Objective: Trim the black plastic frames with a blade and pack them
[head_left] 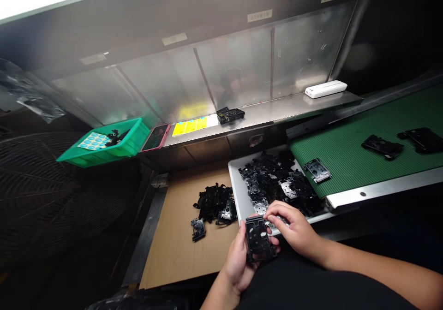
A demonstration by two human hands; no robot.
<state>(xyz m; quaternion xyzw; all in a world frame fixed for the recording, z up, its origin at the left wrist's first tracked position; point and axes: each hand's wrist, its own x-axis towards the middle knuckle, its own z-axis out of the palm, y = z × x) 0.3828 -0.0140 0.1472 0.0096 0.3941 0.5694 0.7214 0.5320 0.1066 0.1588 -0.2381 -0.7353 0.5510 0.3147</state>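
Left hand (238, 261) fingers clasp a black metal bracket (258, 238); right hand (294, 227) fingers curl just beside it.

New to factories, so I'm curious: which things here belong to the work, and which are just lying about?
Part of the work: left hand holding a black metal bracket; right hand; white tray of brackets; loose brackets on a cardboard sheet; green conveyor belt.
Just lying about: pink-cased phone; white power bank; yellow sheet.
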